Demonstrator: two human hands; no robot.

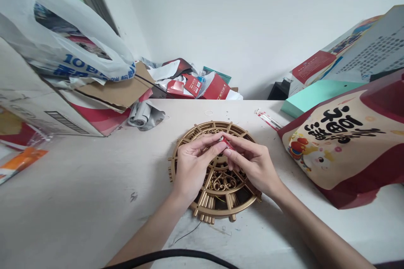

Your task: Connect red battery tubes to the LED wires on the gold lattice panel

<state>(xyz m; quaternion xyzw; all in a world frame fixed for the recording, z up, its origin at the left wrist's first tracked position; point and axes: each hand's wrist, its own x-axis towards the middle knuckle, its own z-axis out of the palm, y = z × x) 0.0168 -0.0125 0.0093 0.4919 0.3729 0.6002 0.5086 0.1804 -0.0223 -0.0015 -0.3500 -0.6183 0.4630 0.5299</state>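
Both hands (pixel 191 172) (pixel 260 167) pinching small red object (pixel 227 143) over round gold openwork frame (pixel 221 192).

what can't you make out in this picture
In the head view:
Small red-and-silver object: partly covered by fingers of the left hand and right hand.
Round gold openwork frame: upper middle partly hidden behind both hands.
Thick black cable: cut off by the bottom edge.
White plastic bag with blue print: cut off by the left and top edges.

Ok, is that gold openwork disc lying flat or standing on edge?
Lying flat: the gold openwork disc spreads out across the white table, seen from above.
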